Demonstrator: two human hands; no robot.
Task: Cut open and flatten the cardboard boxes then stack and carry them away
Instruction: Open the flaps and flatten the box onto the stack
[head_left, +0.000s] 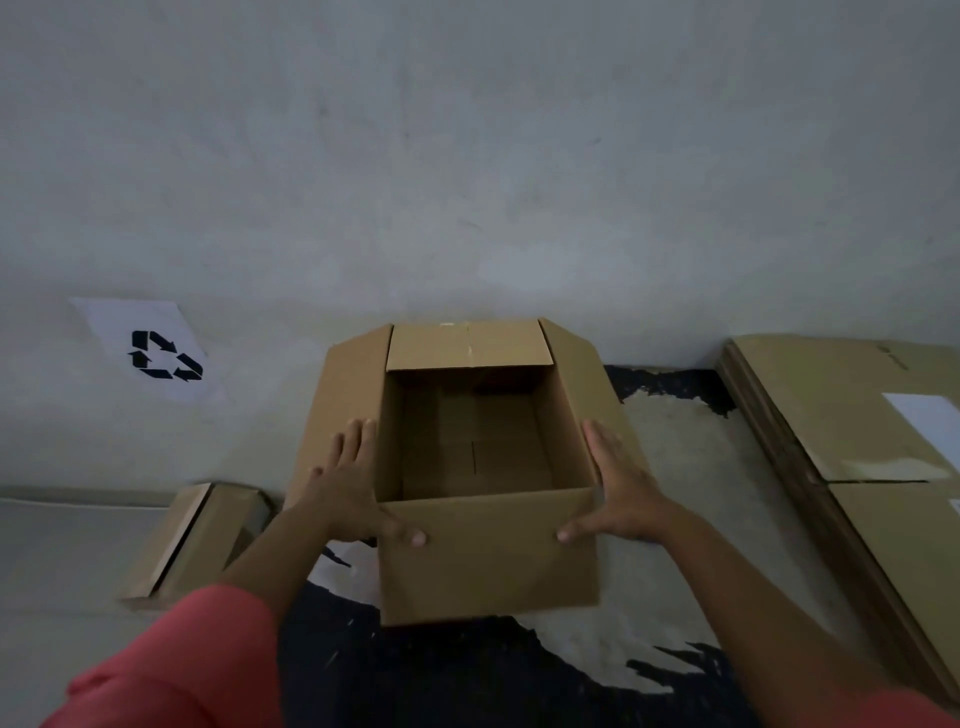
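1. An open cardboard box sits in the middle of the view, close to a pale wall, with its top facing the camera and nothing inside it.
2. All four top flaps are folded out. The far flap stands up against the wall, the two side flaps splay to left and right, and the near flap hangs toward the person.
3. The left hand lies flat on the left side flap with its fingers straight and pointing toward the wall. Its thumb reaches across onto the near flap.
4. The right hand mirrors it on the right side flap, palm against the cardboard and fingers extended, with the thumb tip touching the near flap. Neither hand curls round anything; both press with spread, straight fingers.
5. The low light makes it hard to tell whether the box rests on the floor or is held slightly above it.
6. A stack of flattened cardboard lies to the right, well apart from the box, with a white label on its top sheet.
7. A smaller folded cardboard piece lies to the left, near the left forearm.
8. A white paper sheet with a black recycling symbol is on the wall at the left.
9. The floor is pale with dark, ragged patches, and a coral sleeve covers the left upper arm.
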